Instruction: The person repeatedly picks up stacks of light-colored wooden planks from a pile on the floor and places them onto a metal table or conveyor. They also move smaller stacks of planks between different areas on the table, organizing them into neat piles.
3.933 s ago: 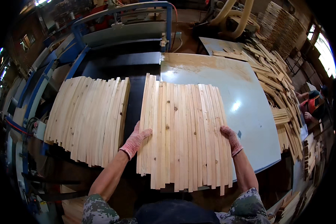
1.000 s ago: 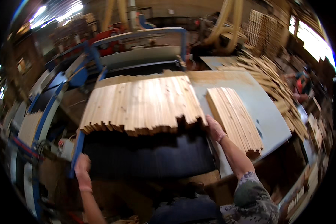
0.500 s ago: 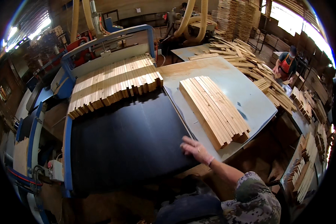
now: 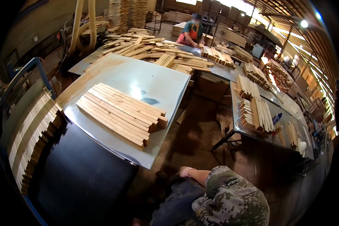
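Note:
My right hand hangs low in front of my dark clothing, just off the near corner of a grey-topped table. Its fingers are hidden, so whether it holds anything does not show. At the lower edge a small pinkish patch looks like part of my left hand; no fingers can be made out there. On the grey table lies a block of pale wooden strips, side by side with uneven ends. Left of it, a row of wooden strips stands packed across a black conveyor belt.
A heap of loose boards covers a table behind. Another person in a red apron works beyond it. To the right, a long table carries stacked strips and a blue bottle. A blue machine frame rises at left.
My view has swung to the right, so the belt and table sit farther left. My right hand has left the belt's edge and dropped close to my body.

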Tool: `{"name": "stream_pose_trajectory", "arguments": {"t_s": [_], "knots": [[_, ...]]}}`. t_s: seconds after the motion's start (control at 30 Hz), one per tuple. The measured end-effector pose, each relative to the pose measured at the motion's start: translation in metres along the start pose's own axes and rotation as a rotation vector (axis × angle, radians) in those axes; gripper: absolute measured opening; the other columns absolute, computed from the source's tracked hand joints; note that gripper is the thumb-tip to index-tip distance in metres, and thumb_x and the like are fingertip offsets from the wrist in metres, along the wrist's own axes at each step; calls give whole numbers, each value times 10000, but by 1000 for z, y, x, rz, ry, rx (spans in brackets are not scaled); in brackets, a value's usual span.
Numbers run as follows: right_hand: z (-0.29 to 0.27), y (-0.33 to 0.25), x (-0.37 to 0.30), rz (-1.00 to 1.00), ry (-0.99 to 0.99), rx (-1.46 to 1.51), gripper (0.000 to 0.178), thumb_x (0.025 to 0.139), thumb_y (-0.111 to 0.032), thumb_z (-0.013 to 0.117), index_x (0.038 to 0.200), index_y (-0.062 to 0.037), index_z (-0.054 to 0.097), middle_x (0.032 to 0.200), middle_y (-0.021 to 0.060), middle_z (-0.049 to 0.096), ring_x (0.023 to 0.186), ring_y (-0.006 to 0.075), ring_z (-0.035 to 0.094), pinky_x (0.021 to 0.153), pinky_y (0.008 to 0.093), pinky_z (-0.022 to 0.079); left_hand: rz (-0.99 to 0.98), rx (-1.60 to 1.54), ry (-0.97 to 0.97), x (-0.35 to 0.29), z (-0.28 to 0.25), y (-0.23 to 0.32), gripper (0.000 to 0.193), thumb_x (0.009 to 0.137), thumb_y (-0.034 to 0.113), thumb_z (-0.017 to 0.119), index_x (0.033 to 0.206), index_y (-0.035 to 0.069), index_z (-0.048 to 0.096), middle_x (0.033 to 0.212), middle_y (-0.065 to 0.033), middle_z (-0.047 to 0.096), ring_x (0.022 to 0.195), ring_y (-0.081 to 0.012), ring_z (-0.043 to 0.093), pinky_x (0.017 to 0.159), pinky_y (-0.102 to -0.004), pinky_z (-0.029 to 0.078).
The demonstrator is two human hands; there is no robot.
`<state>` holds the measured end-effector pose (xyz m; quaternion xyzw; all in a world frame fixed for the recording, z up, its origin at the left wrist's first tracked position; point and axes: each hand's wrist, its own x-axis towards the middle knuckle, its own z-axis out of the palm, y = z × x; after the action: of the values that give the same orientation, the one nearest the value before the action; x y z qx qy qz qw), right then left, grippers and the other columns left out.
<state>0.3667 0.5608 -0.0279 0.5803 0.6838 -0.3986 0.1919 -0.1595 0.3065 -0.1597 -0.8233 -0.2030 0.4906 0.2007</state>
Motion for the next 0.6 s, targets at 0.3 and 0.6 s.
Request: {"name": "stream_pose_trajectory", "arguments": {"t_s": [0.3, 0.6], "knots": [[-9, 49, -97, 265, -64, 400, 554, 991, -530, 619, 1219, -48, 765, 1174, 139, 755, 938, 313, 735, 821, 437, 593, 155, 1931, 9, 48, 3, -34, 460, 992, 538, 664, 1342, 240, 686, 1313, -122, 640, 1240, -297, 582, 967, -592, 422], [-32, 146, -74, 301, 44, 836, 492, 1042, -400, 589, 1433, -113, 669, 1325, 97, 710, 1131, 281, 691, 888, 387, 624, 1254, 3606, 291, 47, -178, 4, 379, 991, 452, 656, 1282, 220, 727, 1151, -177, 762, 1106, -346, 706, 888, -574, 508]]}}
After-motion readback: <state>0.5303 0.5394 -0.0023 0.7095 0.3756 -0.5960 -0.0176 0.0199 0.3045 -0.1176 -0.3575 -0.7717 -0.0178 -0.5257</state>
